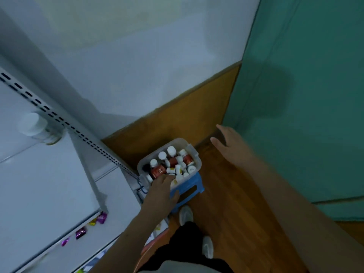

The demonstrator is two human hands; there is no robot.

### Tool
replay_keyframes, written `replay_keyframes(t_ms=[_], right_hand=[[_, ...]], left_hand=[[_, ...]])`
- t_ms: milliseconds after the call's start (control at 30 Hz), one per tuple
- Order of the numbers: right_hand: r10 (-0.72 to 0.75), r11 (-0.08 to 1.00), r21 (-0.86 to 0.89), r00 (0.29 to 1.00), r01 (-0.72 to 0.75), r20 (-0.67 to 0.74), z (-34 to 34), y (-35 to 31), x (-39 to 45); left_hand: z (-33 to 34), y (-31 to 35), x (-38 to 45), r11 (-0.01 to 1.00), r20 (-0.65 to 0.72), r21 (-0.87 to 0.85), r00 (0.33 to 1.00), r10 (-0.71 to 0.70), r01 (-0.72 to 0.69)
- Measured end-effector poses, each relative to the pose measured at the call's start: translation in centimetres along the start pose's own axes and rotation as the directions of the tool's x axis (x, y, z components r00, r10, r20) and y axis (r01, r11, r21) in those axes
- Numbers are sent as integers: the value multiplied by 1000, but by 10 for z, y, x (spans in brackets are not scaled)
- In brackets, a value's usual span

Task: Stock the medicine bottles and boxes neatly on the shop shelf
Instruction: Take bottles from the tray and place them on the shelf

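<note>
— Where are your hands right now?

— My left hand (160, 191) is down at the near edge of the clear tub (192, 148), fingers reaching in among the bottles. Whether it has closed on one I cannot tell; my own knuckles hide the fingertips. My right hand (229, 145) hangs out to the side over the wooden floor (226, 203), fingers spread and loose, holding nothing.

— And the stock itself?

— Nearly all of it sits in that tub, which rests on a blue stool (190, 189) beside the shelf unit. I see white-capped medicine bottles (171, 154), several with red labels, packed close. No boxes that I can make out.

— So how much is done?

— Little, I'd judge. Up on the white shelf (39, 174) stands one white-capped bottle (32, 124), blurred, near the slotted upright. The tub looks full, so most of the stocking lies ahead.
</note>
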State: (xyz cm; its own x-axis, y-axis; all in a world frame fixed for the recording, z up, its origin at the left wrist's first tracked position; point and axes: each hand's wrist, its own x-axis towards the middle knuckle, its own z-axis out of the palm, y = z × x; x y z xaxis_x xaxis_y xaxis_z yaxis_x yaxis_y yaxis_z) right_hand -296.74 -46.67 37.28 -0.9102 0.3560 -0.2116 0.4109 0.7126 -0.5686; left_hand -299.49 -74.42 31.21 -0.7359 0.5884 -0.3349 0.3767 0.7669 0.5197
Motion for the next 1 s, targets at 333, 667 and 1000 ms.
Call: replay_keyframes(t_ms=[333,667,1000], right_hand=[[-5,989,-142,957,48,289,47,-14,142],[70,994,-108,798,-7,598,172,59,192],[-84,933,-232,793,275,603,327,112,266]], left_hand=[[2,-44,138,832,-13,-414,912,-411,369],[58,-119,188,530,214,-373,626,-750,762],[128,-198,236,759,-4,-55,760,-650,649]])
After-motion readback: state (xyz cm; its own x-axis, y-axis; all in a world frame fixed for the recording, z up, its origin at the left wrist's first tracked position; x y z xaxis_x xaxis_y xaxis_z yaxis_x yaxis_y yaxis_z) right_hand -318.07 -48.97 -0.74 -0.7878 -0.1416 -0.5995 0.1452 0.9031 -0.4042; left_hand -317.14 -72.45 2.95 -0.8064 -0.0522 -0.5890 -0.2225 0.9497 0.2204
